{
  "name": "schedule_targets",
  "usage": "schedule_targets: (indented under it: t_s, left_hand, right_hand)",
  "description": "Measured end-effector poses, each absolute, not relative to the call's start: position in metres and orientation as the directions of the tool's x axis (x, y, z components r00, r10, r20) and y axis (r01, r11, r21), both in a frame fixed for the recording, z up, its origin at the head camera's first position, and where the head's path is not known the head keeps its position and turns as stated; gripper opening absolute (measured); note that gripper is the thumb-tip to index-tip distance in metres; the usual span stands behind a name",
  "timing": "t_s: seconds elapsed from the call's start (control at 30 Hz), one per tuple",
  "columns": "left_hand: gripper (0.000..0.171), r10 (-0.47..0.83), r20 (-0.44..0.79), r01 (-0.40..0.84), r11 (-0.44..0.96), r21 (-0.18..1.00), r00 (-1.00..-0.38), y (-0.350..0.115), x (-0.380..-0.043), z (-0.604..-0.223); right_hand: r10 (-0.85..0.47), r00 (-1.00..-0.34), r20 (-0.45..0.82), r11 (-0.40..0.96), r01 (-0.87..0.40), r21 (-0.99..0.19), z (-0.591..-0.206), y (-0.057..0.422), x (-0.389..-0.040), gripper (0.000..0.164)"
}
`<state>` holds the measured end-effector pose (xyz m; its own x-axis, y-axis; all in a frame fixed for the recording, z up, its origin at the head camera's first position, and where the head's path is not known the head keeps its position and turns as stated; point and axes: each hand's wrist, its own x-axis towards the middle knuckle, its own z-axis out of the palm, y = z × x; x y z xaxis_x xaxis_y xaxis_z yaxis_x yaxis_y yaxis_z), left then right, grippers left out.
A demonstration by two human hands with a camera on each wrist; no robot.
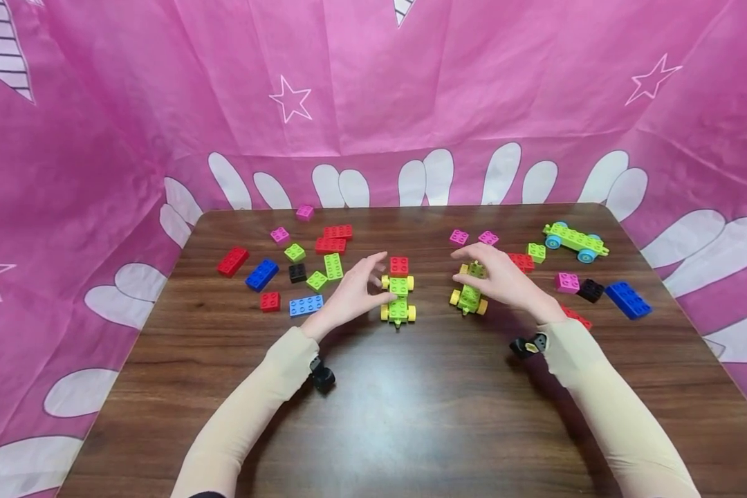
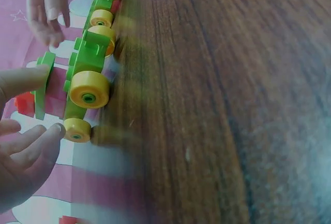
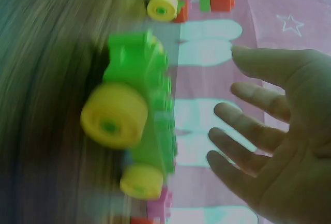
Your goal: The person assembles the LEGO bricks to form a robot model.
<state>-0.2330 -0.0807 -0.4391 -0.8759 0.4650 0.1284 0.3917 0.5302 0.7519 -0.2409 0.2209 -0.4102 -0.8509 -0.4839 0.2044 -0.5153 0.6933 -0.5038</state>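
My left hand (image 1: 356, 289) is beside a toy car base (image 1: 398, 312), lime green with yellow wheels. In the left wrist view a pink brick (image 2: 56, 83) stands on that base, topped by a green brick (image 2: 40, 100) and a red brick (image 2: 24, 104). The left thumb overlaps the green brick, while the other fingers spread loosely near a wheel. Over a second lime green car base (image 1: 469, 299), also with yellow wheels, hovers my right hand (image 1: 501, 277). Its fingers are spread and relaxed, apart from the base in the right wrist view.
Loose bricks lie left of the cars, among them a dark blue brick (image 1: 262, 275) and a light blue brick (image 1: 306, 306). To the right are a black brick (image 1: 591, 290), a blue brick (image 1: 628, 299) and a green car base with blue wheels (image 1: 575, 241). Pink cloth (image 1: 373, 90) hangs behind the table.
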Motion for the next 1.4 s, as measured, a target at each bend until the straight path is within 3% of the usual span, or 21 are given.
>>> schedule_targets:
  t_s: [0.33, 0.53, 1.13, 1.4]
  left_hand:
    - [0.056, 0.474, 0.222, 0.485, 0.554, 0.676, -0.852, -0.082, -0.229, -0.433]
    - [0.064, 0.485, 0.260, 0.520, 0.541, 0.661, -0.835, -0.081, -0.229, -0.430]
    - [0.056, 0.491, 0.247, 0.542, 0.664, 0.515, -0.836, -0.071, -0.241, -0.422]
    - [0.055, 0.523, 0.326, 0.614, 0.711, 0.343, -0.788, -0.069, -0.244, -0.423]
  right_hand:
    - [-0.495, -0.861, 0.117, 0.763, -0.495, -0.414, -0.420, 0.251, -0.224, 0.062]
    - [-0.477, -0.875, 0.082, 0.788, -0.467, -0.402, -0.423, 0.255, -0.221, 0.072]
    - [-0.465, -0.885, 0.033, 0.803, -0.437, -0.405, -0.429, 0.262, -0.221, 0.073]
    - [-0.468, -0.884, -0.009, 0.808, -0.423, -0.411, -0.428, 0.265, -0.220, 0.076]
